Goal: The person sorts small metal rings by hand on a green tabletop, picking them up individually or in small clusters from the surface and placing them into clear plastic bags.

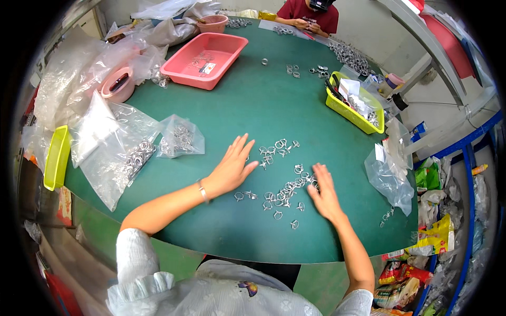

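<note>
On the green table [226,226] lie several small silvery metal rings [284,194] with short tabs, which look like hose clamps. My left hand [229,169] is open, palm down, its fingers stretched beside a smaller group of these rings [268,152]. My right hand [326,195] rests open at the right end of the larger group, its fingertips at or over some rings. Neither hand grips anything. A few more rings [246,195] lie apart, below my left hand. Whether rings sit under my palms is hidden.
Bags of rings [182,138] lie to the left, near a pink tray [211,58]. At the right stand a yellow-green basket [353,108] and a clear bag [390,179]. Across the table a person [311,18] handles something small beside a heap of rings [350,58].
</note>
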`<state>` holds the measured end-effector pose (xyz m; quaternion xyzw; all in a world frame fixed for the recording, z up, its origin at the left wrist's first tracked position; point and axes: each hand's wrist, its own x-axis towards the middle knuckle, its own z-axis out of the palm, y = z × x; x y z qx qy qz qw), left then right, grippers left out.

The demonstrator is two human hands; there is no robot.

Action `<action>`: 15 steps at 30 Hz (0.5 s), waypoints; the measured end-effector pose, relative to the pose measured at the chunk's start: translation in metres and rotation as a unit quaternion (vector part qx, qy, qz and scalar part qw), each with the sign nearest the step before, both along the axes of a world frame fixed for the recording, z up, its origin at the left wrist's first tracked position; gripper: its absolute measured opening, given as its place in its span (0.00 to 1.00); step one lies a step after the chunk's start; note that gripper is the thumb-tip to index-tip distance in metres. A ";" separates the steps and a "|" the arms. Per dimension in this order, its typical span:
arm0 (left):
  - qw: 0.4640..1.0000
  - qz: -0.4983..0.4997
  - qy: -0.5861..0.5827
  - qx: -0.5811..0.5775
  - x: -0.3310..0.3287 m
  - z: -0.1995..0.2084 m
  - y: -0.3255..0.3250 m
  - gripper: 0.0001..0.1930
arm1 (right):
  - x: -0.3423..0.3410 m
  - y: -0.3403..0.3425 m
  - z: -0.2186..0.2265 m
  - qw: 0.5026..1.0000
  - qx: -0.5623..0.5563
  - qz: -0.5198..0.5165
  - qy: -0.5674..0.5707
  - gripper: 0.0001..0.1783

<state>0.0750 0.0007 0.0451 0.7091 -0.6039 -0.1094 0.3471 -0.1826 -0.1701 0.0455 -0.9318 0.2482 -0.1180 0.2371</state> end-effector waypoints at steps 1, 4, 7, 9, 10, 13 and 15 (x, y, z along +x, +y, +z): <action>0.999 0.025 -0.035 -0.001 0.006 -0.013 -0.015 0.26 | 0.005 0.012 0.003 0.999 0.017 0.033 -0.004 0.34; 0.997 -0.044 -0.070 -0.003 0.003 -0.024 -0.043 0.25 | 0.017 0.022 0.012 0.991 0.102 0.079 -0.045 0.29; 0.980 -0.194 0.042 0.023 -0.016 -0.019 -0.062 0.25 | 0.049 -0.016 0.010 0.981 0.078 0.058 -0.165 0.24; 0.982 -0.153 0.108 -0.016 -0.031 -0.014 -0.068 0.25 | 0.073 -0.044 0.004 0.979 0.113 0.029 -0.168 0.28; 0.990 -0.107 0.070 -0.054 -0.033 -0.012 -0.073 0.25 | 0.079 -0.049 -0.001 0.984 0.116 0.031 -0.129 0.28; 0.999 -0.035 -0.024 0.001 -0.025 -0.009 -0.086 0.27 | 0.080 -0.044 -0.010 0.985 0.094 0.124 -0.069 0.30; 0.984 -0.134 0.002 0.116 -0.015 -0.011 -0.086 0.27 | 0.063 -0.023 -0.011 0.976 0.134 0.151 -0.078 0.30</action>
